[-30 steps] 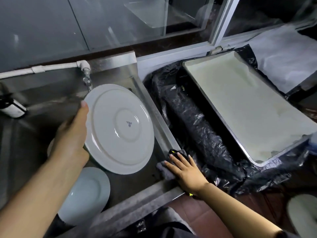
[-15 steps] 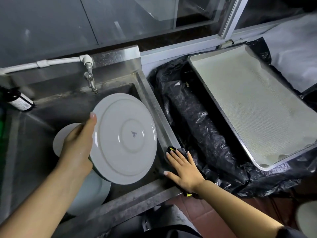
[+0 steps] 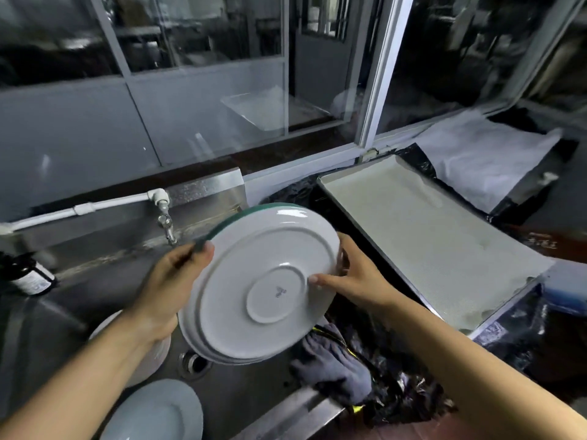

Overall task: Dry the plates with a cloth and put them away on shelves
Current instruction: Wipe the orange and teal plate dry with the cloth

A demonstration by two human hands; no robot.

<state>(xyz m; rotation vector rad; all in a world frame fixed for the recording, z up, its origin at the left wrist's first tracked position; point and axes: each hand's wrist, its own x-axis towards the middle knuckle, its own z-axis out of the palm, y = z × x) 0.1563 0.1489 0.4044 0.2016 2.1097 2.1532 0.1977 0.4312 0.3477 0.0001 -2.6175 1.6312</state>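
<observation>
At the near edge, toward seven o'clock, a pale plate lies flat in the stainless sink, and just beyond it a second plate shows partly from under the left forearm. The round drain sits between them and the held dish. At five o'clock of the drain, a grey cloth lies bunched on the sink's right rim, spilling onto crumpled black plastic sheeting — no hand touches it.

In the middle, a white plate is held up over the sink, tilted, its underside with a small maker's mark facing the camera; a green band shows along its top left rim. The left hand grips the rim at nine o'clock, thumb on the underside and fingers curled behind. The right hand holds the rim at three o'clock — thumb laid across the underside toward the foot ring, fingers wrapped round the far side.

Farther off, at ten o'clock, a tap hangs from a white pipe along the sink's back wall, and a dark labelled bottle stands at the left end. At two o'clock a large metal tray with a pale lining rests on the black sheeting, with a white sheet behind it. Beyond all this runs a glass window with a pale frame.
</observation>
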